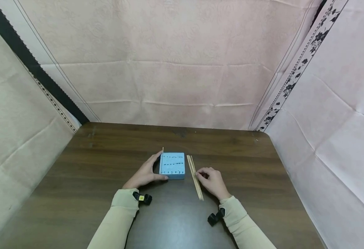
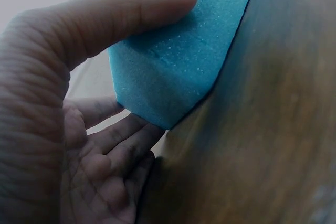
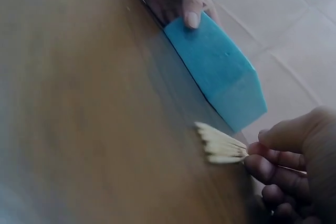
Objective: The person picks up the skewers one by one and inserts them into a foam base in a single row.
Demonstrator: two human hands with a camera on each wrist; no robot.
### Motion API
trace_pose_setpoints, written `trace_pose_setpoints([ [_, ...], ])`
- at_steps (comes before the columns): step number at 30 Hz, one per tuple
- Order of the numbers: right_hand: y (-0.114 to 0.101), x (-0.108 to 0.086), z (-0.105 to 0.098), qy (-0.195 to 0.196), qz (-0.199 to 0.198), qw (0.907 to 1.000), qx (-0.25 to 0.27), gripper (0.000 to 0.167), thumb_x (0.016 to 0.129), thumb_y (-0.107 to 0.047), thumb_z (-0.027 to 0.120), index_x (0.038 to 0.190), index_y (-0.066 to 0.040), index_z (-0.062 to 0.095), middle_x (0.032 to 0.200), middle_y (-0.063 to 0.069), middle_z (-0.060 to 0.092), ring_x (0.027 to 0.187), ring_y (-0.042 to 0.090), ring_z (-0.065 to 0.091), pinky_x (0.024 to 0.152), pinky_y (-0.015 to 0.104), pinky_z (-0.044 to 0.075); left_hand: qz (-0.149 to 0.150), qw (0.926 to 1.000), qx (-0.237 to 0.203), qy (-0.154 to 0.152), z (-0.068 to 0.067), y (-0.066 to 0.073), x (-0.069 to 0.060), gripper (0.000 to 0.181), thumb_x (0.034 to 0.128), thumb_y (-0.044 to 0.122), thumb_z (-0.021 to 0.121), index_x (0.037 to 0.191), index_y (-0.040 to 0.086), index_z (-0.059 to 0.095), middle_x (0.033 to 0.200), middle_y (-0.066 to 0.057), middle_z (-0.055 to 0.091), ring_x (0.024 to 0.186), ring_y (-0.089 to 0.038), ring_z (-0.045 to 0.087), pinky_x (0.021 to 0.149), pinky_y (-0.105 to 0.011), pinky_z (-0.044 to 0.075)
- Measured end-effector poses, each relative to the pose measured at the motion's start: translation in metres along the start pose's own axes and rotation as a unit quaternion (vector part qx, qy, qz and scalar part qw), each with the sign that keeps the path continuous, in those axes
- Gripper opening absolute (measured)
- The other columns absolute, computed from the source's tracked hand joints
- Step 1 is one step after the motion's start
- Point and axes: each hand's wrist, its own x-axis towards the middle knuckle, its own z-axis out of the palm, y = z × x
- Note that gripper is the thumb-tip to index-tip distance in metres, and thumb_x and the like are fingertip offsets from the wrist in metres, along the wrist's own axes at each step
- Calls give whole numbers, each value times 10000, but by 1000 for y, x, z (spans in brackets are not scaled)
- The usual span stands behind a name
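A light blue foam block (image 1: 172, 164) with rows of small marks on its top sits on the table. The left hand (image 1: 149, 173) grips its left side, thumb on the near face and fingers behind; in the left wrist view the thumb of the left hand (image 2: 105, 19) lies across the blue block (image 2: 184, 61). One thin stick (image 1: 163, 149) stands upright at the block's back left corner. Right of the block lie several thin wooden sticks (image 1: 197, 183). The right hand (image 1: 212, 181) has thumb and forefinger at them; the right wrist view shows the fingertips pinching the sticks (image 3: 223, 145).
The brown wooden table (image 1: 123, 141) extends around both hands. Pale cloth (image 1: 175, 83) hangs behind its far edge, and more cloth hangs at the left and right sides. A black camera is strapped to each wrist.
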Motion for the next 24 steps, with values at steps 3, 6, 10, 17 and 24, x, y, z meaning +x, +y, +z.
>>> trace_pose_setpoints([
  [3, -4, -3, 2, 6, -62, 10000, 50, 67, 938, -235, 736, 897, -194, 770, 756, -161, 629, 703, 84, 523, 613, 265, 449, 7, 10000, -5, -32, 0, 1, 0, 1205, 660, 557, 904, 1613, 343, 198, 1639, -71, 242, 1485, -347, 239, 1097, -683, 257],
  [6, -7, -3, 5, 146, -68, 9999, 21, 59, 920, -229, 757, 892, -178, 750, 765, -136, 627, 713, 86, 542, 623, 268, 463, 13, 10000, 7, -22, -1, 2, 1, 1198, 664, 552, 904, 1613, 344, 203, 1641, -78, 240, 1486, -352, 236, 1095, -688, 256],
  [10, -8, -1, 10, 423, 119, 9990, -95, 102, 888, -229, 789, 883, -166, 709, 775, -92, 613, 733, 103, 546, 648, 282, 467, 20, 10000, 45, -16, -1, 3, 0, 1195, 671, 545, 903, 1614, 343, 197, 1642, -81, 239, 1486, -351, 237, 1098, -684, 255],
  [17, 2, 13, 13, 679, 228, 9968, -347, 164, 875, -250, 804, 846, -143, 683, 756, -42, 578, 743, 148, 493, 656, 318, 420, 22, 10000, 5, -9, 0, 3, -2, 1199, 668, 547, 904, 1614, 340, 196, 1643, -71, 236, 1488, -347, 233, 1101, -681, 254],
  [24, 7, 23, 14, 625, 242, 9967, -462, 182, 864, -229, 817, 817, -137, 667, 746, -48, 565, 740, 155, 477, 662, 327, 405, -17, 10000, 31, 3, 0, 1, -1, 1184, 668, 579, 890, 1607, 383, 195, 1645, -60, 230, 1490, -335, 228, 1105, -670, 258],
])
